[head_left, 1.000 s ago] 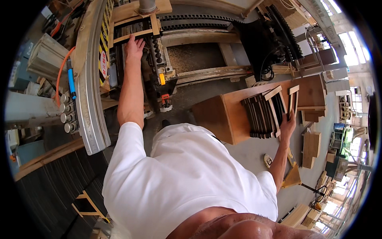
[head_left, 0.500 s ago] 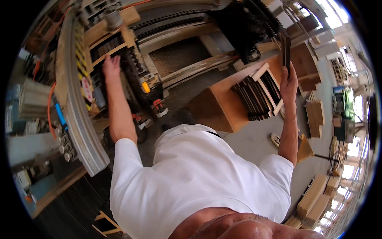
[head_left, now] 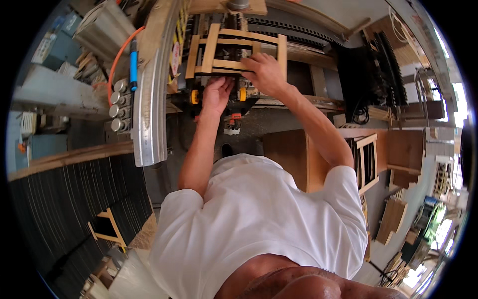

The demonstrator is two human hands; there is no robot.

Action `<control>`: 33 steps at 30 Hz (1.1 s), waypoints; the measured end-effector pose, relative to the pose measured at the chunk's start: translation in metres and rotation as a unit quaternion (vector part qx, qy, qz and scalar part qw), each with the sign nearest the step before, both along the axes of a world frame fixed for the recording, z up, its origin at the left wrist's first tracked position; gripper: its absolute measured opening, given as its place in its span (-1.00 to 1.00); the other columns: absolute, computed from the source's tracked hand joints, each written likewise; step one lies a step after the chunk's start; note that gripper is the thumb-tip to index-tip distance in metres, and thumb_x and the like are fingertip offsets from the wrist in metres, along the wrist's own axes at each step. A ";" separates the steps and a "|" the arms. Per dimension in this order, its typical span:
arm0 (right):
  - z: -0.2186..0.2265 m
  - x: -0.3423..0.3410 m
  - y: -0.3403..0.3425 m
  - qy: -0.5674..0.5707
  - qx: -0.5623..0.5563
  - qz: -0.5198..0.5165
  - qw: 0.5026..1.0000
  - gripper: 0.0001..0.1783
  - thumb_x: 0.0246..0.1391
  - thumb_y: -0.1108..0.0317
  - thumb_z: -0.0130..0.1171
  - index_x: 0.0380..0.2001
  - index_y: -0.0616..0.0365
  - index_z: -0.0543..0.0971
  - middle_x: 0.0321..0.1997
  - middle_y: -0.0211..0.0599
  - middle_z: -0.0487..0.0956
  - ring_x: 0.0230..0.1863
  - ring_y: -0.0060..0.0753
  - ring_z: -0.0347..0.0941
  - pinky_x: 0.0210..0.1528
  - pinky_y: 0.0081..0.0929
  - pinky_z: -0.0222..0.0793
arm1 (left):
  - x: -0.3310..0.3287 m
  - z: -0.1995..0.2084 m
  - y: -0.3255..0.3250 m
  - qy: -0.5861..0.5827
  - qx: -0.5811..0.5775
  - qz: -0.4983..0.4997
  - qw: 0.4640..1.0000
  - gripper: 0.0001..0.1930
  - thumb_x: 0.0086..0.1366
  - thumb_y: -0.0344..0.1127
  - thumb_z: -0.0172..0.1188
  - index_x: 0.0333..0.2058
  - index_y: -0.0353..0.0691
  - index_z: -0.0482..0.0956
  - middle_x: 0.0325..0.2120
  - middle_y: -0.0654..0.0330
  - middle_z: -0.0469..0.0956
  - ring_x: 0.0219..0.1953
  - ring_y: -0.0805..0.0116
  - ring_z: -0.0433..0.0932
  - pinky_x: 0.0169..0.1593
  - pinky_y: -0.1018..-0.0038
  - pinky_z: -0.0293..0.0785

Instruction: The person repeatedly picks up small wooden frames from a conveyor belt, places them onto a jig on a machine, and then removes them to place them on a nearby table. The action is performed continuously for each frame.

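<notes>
A light wooden frame (head_left: 230, 64) with dark edges lies over the machine bed in front of me, overlapping what looks like a second frame (head_left: 282, 50). My right hand (head_left: 266, 74) grips the near rail from above, its fingers bent over the wood. Below the front edge, my left hand (head_left: 217, 95) has its fingers curled up against the frame, their tips partly hidden under it. Two yellow-orange knobs (head_left: 243, 94) stand on the machine close to my left hand.
A metal rail (head_left: 152, 114) with round silver knobs and a blue tool (head_left: 133, 65) runs along the left. More frames (head_left: 367, 159) stand stacked on a brown wooden box (head_left: 286, 152) at right. A black pleated cover (head_left: 358, 74) sits at the far right of the machine.
My right hand has come from the right side, with the frame it held, to the machine. My left hand has drawn down to the front edge. The whole view has turned.
</notes>
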State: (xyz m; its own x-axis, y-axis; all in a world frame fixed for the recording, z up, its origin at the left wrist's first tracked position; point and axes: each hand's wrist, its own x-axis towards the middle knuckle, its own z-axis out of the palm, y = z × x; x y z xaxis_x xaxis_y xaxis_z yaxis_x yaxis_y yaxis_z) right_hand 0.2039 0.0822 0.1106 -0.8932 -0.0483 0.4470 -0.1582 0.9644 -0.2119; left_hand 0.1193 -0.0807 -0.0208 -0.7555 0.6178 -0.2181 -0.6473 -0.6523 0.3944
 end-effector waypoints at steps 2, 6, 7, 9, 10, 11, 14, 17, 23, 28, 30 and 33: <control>-0.021 -0.030 -0.009 -0.012 -0.004 0.035 0.999 -0.58 -0.06 0.25 0.29 -0.08 0.06 0.57 -0.18 -0.22 0.51 -0.10 -0.04 0.42 -0.04 -0.16 0.33 | 0.004 0.008 -0.002 0.033 0.008 -0.020 0.999 -0.70 0.23 -0.54 0.04 -0.05 -0.19 0.44 -0.17 0.23 0.49 -0.05 0.28 0.48 0.16 0.28 0.35; -0.033 -0.046 -0.026 -0.060 -0.008 0.029 0.998 -0.54 -0.01 0.23 0.26 0.00 0.08 0.53 -0.09 -0.19 0.55 -0.03 -0.07 0.42 0.05 -0.16 0.29 | -0.003 0.007 -0.007 0.062 0.009 0.000 0.998 -0.65 0.28 -0.47 0.03 0.05 -0.19 0.39 -0.07 0.19 0.47 0.03 0.26 0.43 0.21 0.25 0.27; -0.032 -0.043 -0.024 -0.068 -0.009 0.037 0.997 -0.52 -0.01 0.23 0.25 0.02 0.08 0.52 -0.08 -0.19 0.55 -0.03 -0.08 0.42 0.05 -0.16 0.30 | -0.004 0.008 -0.006 0.051 0.013 0.007 0.999 -0.66 0.28 -0.48 0.03 0.04 -0.19 0.40 -0.08 0.20 0.48 0.01 0.29 0.44 0.20 0.26 0.28; -0.034 -0.042 -0.016 -0.079 -0.007 0.052 0.996 -0.50 0.00 0.25 0.24 0.05 0.08 0.49 -0.10 -0.18 0.57 -0.05 -0.09 0.43 0.04 -0.17 0.30 | -0.005 0.006 -0.002 0.039 0.017 0.017 0.999 -0.67 0.30 -0.48 0.04 0.05 -0.19 0.40 -0.08 0.21 0.49 0.02 0.30 0.44 0.19 0.27 0.28; -0.037 -0.043 -0.012 -0.082 -0.006 0.060 0.995 -0.49 0.00 0.27 0.23 0.06 0.08 0.48 -0.11 -0.18 0.58 -0.06 -0.09 0.44 0.03 -0.17 0.31 | -0.006 0.004 0.001 0.037 0.017 0.021 0.999 -0.67 0.32 -0.46 0.04 0.07 -0.19 0.39 -0.07 0.21 0.49 0.04 0.30 0.44 0.20 0.27 0.27; -0.038 -0.045 -0.007 -0.084 -0.005 0.069 0.994 -0.48 -0.01 0.28 0.23 0.08 0.08 0.47 -0.13 -0.18 0.59 -0.07 -0.10 0.45 0.02 -0.17 0.31 | -0.007 0.002 0.004 0.036 0.017 0.027 0.999 -0.66 0.34 -0.44 0.04 0.08 -0.18 0.38 -0.06 0.20 0.49 0.06 0.30 0.43 0.21 0.26 0.27; -0.039 -0.055 0.003 -0.038 -0.025 0.117 0.992 -0.52 -0.03 0.33 0.22 0.03 0.08 0.50 -0.23 -0.19 0.62 -0.13 -0.08 0.48 -0.02 -0.18 0.33 | 0.002 0.004 0.006 0.051 -0.033 0.077 0.995 -0.65 0.38 -0.41 0.03 0.13 -0.18 0.35 0.03 0.17 0.47 0.14 0.28 0.39 0.25 0.24 0.22; -0.043 -0.080 0.023 -0.029 -0.045 0.105 0.993 -0.54 -0.10 0.42 0.27 -0.03 0.08 0.54 -0.31 -0.15 0.61 -0.20 -0.02 0.50 -0.07 -0.16 0.37 | 0.031 0.014 -0.007 0.000 -0.105 0.089 0.991 -0.64 0.39 -0.42 0.01 0.15 -0.19 0.33 0.12 0.14 0.42 0.20 0.26 0.35 0.29 0.22 0.19; -0.071 -0.147 0.040 -0.027 -0.017 0.102 0.994 -0.52 0.03 0.41 0.21 0.09 0.02 0.48 -0.13 -0.18 0.62 -0.03 -0.04 0.45 0.09 -0.16 0.29 | 0.127 0.039 -0.062 0.010 -0.130 0.109 0.985 -0.59 0.38 -0.47 -0.02 0.20 -0.24 0.28 0.13 0.12 0.40 0.24 0.15 0.33 0.35 0.19 0.15; -0.074 -0.165 0.045 -0.053 -0.025 0.111 0.992 -0.52 0.02 0.42 0.18 0.08 0.00 0.48 -0.14 -0.14 0.62 -0.04 -0.02 0.46 0.10 -0.15 0.30 | 0.191 0.049 -0.089 -0.001 -0.195 0.164 0.967 -0.60 0.37 -0.49 0.01 0.17 -0.29 0.32 0.07 0.09 0.46 0.22 0.09 0.36 0.33 0.17 0.22; -0.074 -0.171 0.046 -0.030 -0.036 0.120 0.992 -0.53 -0.01 0.43 0.18 0.04 0.00 0.51 -0.22 -0.10 0.63 -0.09 0.01 0.48 0.06 -0.14 0.34 | 0.205 0.051 -0.095 0.007 -0.196 0.173 0.965 -0.61 0.36 -0.48 0.04 0.15 -0.29 0.35 0.05 0.09 0.47 0.22 0.08 0.37 0.32 0.17 0.23; -0.075 -0.182 0.051 -0.037 -0.022 0.097 0.994 -0.53 -0.03 0.41 0.19 0.03 -0.02 0.53 -0.25 -0.11 0.64 -0.10 0.00 0.49 0.01 -0.13 0.39 | 0.213 0.050 -0.103 0.010 -0.203 0.176 0.963 -0.62 0.34 -0.47 0.08 0.13 -0.30 0.37 0.04 0.08 0.48 0.20 0.08 0.38 0.31 0.18 0.25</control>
State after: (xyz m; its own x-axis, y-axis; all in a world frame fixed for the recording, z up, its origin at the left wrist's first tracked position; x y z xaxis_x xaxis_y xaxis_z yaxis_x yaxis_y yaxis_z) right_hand 0.0224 0.1335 0.0357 -0.8997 -0.2038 0.3860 -0.3221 0.9068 -0.2719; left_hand 0.3322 -0.1836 0.0289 -0.9093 0.1899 -0.3703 -0.4036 -0.6199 0.6729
